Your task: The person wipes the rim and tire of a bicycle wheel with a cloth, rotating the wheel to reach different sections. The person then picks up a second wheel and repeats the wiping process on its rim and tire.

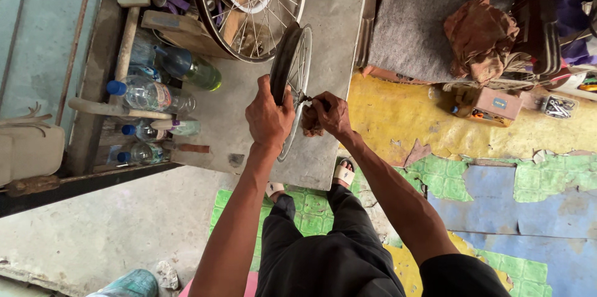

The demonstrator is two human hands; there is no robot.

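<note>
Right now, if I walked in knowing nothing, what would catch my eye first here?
Probably the small wheel at the centre, stood on edge, with the left hand gripping its tyre and the right hand at its hub, a brown rag bunched under it. Just behind, a bigger spoked wheel leans at the top. Next, the plastic bottles heaped on the left, and the peeling yellow, green and blue floor on the right.

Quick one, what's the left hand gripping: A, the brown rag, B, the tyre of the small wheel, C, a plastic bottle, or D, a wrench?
B: the left hand wraps over the black tyre of the small wheel, which stands upright on edge.
</note>
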